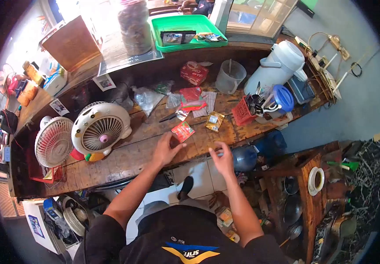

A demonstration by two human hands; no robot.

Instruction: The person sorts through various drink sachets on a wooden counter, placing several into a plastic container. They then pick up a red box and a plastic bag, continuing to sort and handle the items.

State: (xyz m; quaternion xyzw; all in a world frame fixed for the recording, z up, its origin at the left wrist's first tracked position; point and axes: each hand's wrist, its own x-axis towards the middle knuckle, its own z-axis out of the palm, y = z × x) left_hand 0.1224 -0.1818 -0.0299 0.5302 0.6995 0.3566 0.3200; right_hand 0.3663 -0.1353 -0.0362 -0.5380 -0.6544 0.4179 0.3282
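Observation:
A red sachet (183, 131) lies on the wooden counter (150, 152), in front of my left hand (165, 152). That hand's fingertips are right at the sachet's lower left edge, with thumb and fingers apart. To the right, my right hand (223, 159) hangs over the counter's front edge, fingers loosely bent and apart, holding nothing. Just beyond it lies a gold sachet (214, 121). Behind the sachets are a striped cloth (206, 104), red and clear plastic packaging (191, 94) and a dark-handled knife (168, 118).
Two fans (103, 132) stand at the left. Along the back are a red box (194, 73) and a clear plastic jug (230, 77). A red basket of cutlery (242, 112), a blue-lidded container (283, 98) and a pump flask (278, 66) stand right. Water bottles (245, 158) sit below the edge.

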